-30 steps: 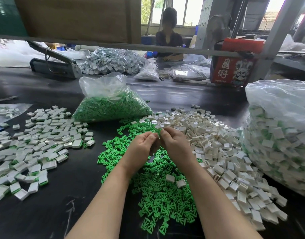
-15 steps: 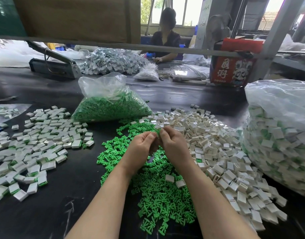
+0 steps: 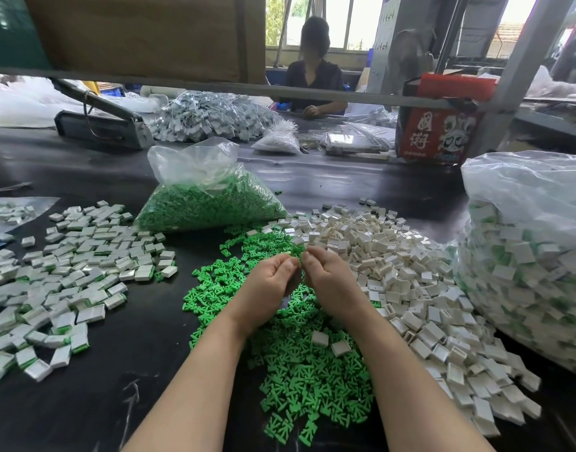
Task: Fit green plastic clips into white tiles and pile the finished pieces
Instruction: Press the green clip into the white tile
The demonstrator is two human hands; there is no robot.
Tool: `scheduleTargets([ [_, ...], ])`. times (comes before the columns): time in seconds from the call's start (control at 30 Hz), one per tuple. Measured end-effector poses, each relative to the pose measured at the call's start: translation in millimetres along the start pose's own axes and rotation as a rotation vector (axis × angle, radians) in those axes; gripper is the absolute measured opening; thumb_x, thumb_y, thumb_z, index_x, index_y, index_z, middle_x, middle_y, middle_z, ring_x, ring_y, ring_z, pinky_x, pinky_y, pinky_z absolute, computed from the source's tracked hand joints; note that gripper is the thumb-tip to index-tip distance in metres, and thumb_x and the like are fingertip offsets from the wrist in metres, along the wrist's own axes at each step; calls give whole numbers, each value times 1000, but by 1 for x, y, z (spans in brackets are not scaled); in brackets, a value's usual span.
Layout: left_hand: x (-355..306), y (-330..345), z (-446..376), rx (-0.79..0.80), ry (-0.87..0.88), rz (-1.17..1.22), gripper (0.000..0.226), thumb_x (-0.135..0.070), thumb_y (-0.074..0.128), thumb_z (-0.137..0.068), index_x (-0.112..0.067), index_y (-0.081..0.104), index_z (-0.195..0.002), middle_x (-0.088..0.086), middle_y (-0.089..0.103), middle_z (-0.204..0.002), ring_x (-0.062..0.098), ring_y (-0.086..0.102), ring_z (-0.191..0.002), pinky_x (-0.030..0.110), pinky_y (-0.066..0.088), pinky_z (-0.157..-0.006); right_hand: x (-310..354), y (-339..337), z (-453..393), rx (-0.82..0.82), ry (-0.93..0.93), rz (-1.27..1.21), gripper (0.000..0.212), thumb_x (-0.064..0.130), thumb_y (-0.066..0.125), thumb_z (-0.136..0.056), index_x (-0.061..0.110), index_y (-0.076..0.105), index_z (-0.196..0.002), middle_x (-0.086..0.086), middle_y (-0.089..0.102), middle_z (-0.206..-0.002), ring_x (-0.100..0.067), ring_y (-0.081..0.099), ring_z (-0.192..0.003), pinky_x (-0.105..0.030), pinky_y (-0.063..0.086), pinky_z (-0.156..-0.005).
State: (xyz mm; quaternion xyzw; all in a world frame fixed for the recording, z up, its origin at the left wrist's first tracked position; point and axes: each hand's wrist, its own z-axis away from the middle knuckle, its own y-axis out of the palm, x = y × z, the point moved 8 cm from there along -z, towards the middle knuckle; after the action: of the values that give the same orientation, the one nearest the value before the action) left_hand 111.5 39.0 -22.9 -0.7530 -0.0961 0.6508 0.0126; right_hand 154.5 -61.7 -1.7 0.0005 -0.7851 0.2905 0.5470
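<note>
Loose green clips (image 3: 309, 370) heaped nearest on the black table (image 3: 100, 386). Above them, left hand (image 3: 268, 285) and right hand (image 3: 332, 285) curled fingertip to fingertip, pinching something small (piece itself hidden). Empty white tiles (image 3: 410, 288) piled right, finished pieces (image 3: 68, 272) left. Farther: clear bag of green clips (image 3: 208, 197); bag of finished pieces (image 3: 528, 256) at right.

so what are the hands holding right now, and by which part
A green clip shows between the fingertips of the left hand and right hand; which part is pinched cannot be told.
</note>
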Motion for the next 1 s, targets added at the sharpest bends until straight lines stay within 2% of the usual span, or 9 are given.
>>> scheduleTargets([
  [0.07,0,0,1,13,3,-6,28,-20,41,-105,-2,54,-88,-3,44,-66,22,40,-63,30,38,-48,-1,0,0,36,14,-66,25,18,44,-102,9,61,-86,9,51,-66,-12,45,-66,-39,38,-67],
  [0.23,-2,0,1,21,13,-14,40,-30,43,-99,8,49,-92,-1,45,-66,24,41,-63,32,37,-50,0,1,1,64,15,-101,31,16,45,-102,23,52,-72,11,45,-61,-11,39,-60,-38,33,-65],
  [0.37,-4,-1,2,10,8,-17,43,-36,44,-95,6,50,-90,-6,45,-65,23,41,-64,33,37,-53,3,2,2,68,3,-20,32,18,43,-103,24,50,-72,9,46,-62,-11,40,-58,-35,34,-61],
  [0.53,0,0,1,-1,-7,-54,29,-20,40,-106,-4,57,-89,3,45,-69,24,41,-65,37,37,-55,2,3,2,70,6,148,32,24,40,-104,13,53,-77,3,51,-66,-15,45,-61,-33,36,-60],
  [0.6,1,1,0,-11,-9,-83,29,-19,40,-106,-10,59,-86,0,47,-66,21,44,-62,37,38,-56,1,3,2,69,5,191,32,24,39,-104,13,54,-78,3,53,-68,-15,48,-64,-32,36,-61],
  [0.67,1,1,-1,-21,-2,-102,29,-19,40,-106,-15,60,-85,-7,51,-63,14,47,-59,35,40,-56,1,3,2,56,-3,220,33,25,39,-104,15,54,-77,4,54,-69,-13,48,-64,-32,36,-62],
  [0.8,-5,8,0,3,30,-108,30,-14,37,-106,-21,59,-86,-25,62,-58,-9,57,-55,8,43,-54,1,1,3,15,-8,225,38,27,35,-104,15,56,-75,0,60,-73,-16,53,-68,-36,43,-66],
  [0.9,-7,9,0,-22,51,-135,31,-15,38,-106,-20,58,-84,-25,58,-53,-8,52,-50,7,38,-50,5,3,5,-6,-37,253,43,33,31,-105,25,51,-68,5,57,-69,-11,52,-66,-33,39,-63],
  [1.0,-6,8,-1,-75,70,-174,30,-18,40,-106,-17,61,-85,-22,61,-57,-6,53,-53,9,38,-53,8,6,6,-25,-60,336,45,38,28,-105,18,60,-79,-2,63,-77,-20,58,-75,-37,45,-70],
])
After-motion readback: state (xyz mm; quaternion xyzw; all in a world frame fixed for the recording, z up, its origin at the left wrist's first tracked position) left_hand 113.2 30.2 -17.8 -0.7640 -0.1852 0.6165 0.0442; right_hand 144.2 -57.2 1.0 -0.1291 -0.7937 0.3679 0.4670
